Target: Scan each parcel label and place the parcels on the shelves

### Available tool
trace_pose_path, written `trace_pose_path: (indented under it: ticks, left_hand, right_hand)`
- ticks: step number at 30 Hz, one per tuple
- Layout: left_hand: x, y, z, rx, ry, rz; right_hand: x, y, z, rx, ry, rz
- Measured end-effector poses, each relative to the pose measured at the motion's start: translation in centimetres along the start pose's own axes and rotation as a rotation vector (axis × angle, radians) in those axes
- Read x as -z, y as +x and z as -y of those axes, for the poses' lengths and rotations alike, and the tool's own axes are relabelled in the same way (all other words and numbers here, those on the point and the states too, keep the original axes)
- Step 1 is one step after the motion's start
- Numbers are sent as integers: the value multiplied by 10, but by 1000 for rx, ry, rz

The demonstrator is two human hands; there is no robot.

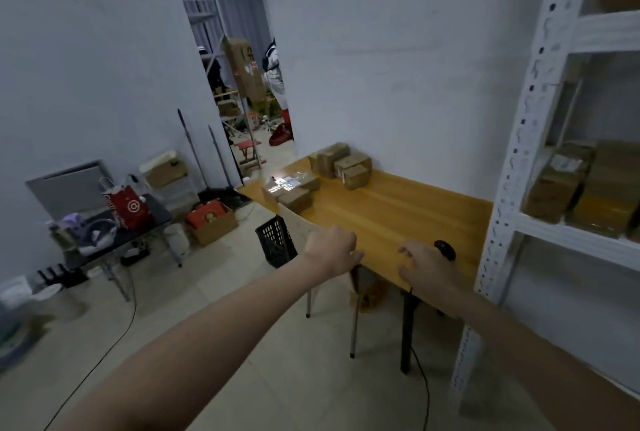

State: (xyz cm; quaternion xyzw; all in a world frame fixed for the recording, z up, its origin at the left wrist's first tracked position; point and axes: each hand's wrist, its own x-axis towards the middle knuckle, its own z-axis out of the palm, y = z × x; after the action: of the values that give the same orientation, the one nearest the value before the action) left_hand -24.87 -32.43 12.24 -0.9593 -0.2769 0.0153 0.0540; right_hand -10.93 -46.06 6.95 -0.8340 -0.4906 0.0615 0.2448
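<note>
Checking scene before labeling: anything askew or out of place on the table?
Nothing damaged or spilled. The parcels sit in two loose, unaligned clusters at the far end of the table; the scanner lies near the right hand.

Wooden table (pixel 398 215) carries brown parcels (pixel 341 163) and a black scanner (pixel 445 249)
</note>
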Motion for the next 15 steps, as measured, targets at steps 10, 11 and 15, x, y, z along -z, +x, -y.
trace_pose_path:
  ticks: [10,11,15]
  left_hand:
    - [-42,79,134,108,-33,32]
    - [-43,93,150,121,-42,17]
    - [-45,156,210,173,-58,19]
  right_hand:
    - [-54,152,46,0,-8,48]
    - [-59,172,50,1,-4,58]
    - [-83,260,61,-15,22,113]
